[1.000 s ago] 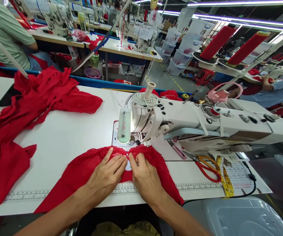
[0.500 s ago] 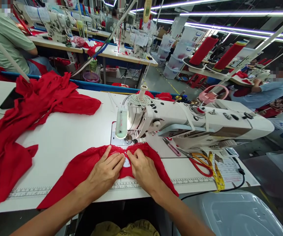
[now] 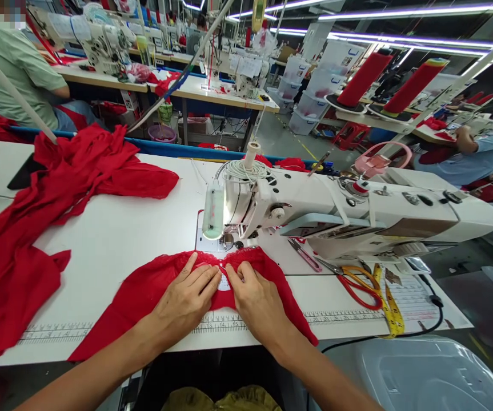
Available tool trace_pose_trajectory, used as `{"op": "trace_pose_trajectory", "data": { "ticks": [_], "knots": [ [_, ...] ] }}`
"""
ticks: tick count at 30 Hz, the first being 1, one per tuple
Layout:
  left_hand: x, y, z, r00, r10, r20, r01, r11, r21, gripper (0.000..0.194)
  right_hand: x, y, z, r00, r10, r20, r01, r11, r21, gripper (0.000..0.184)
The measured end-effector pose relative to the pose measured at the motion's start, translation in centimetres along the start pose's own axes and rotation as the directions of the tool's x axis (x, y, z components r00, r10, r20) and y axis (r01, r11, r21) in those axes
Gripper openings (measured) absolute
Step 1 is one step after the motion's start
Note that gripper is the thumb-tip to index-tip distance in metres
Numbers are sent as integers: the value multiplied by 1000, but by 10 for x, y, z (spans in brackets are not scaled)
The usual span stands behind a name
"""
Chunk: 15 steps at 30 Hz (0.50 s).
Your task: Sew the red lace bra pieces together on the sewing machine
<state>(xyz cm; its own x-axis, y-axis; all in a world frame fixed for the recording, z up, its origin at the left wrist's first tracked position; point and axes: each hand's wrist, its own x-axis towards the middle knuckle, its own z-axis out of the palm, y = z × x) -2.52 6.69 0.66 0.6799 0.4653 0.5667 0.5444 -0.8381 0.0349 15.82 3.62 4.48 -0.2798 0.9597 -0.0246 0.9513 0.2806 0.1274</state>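
A red garment piece [image 3: 143,291] with a lace-like upper edge lies spread at the table's front, just before the sewing machine [image 3: 306,200]. My left hand [image 3: 188,294] rests flat on it, fingers stretched out together and thumb apart near the lace edge. On the other side of a small gap, my right hand [image 3: 255,299] has its fingers curled and pinches the red cloth close to that edge. Bare table shows between the hands through the opening in the garment. The machine's presser foot [image 3: 228,240] is just beyond the cloth, apart from both hands.
More red fabric [image 3: 96,165] is heaped at the left. Thread snips [image 3: 304,255], orange-handled scissors [image 3: 360,285] and a yellow tape measure [image 3: 392,311] lie right of the garment. A printed ruler [image 3: 336,317] runs along the front edge. Two co-workers sit beyond.
The view has shifted slightly, so the table and machine appear a little further right. Both hands stay on the red garment in almost the same position.
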Motion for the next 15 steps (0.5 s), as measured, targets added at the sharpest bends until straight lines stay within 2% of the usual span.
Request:
{"op": "trace_pose_trajectory", "data": {
  "ticks": [5,11,15],
  "knots": [
    [1,0,-1,1000,10,-1,-10,1000,11,35,2,-5,1,1000,1,2,-1,1000,-18,46],
    [2,-1,-2,1000,20,-9,-20,1000,0,35,3,-13,6,998,56,7,-56,997,-48,48],
    [2,-2,-1,1000,24,-6,-25,1000,-18,36,7,-3,3,999,-26,21,26,999,-25,44]
  ]
}}
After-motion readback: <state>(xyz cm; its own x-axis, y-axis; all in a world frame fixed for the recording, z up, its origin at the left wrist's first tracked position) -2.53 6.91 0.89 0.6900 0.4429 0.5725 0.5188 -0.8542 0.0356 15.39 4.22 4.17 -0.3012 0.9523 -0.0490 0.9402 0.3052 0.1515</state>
